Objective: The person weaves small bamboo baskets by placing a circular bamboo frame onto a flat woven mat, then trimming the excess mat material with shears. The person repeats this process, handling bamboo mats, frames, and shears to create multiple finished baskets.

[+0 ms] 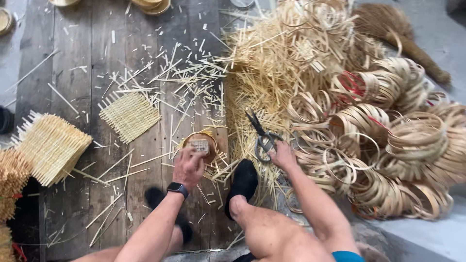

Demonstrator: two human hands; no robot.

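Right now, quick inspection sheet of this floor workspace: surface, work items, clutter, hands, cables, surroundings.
Surface: dark wooden plank floor, worn, littered with offcuts.
Work items: small round bamboo piece under the left hand; grey-handled scissors on the strips, at the right hand.
Clutter: loose bamboo strips heaped in the middle; short slivers all over the planks; one woven mat lying flat.
Hands: left hand, watch on the wrist, presses on the round piece; right hand touches the scissors' handles, grip not clear.
Cables: nothing seen.
Surroundings: pile of bamboo hoops on the right; stack of woven mats on the left; broom top right; person's feet in black socks.
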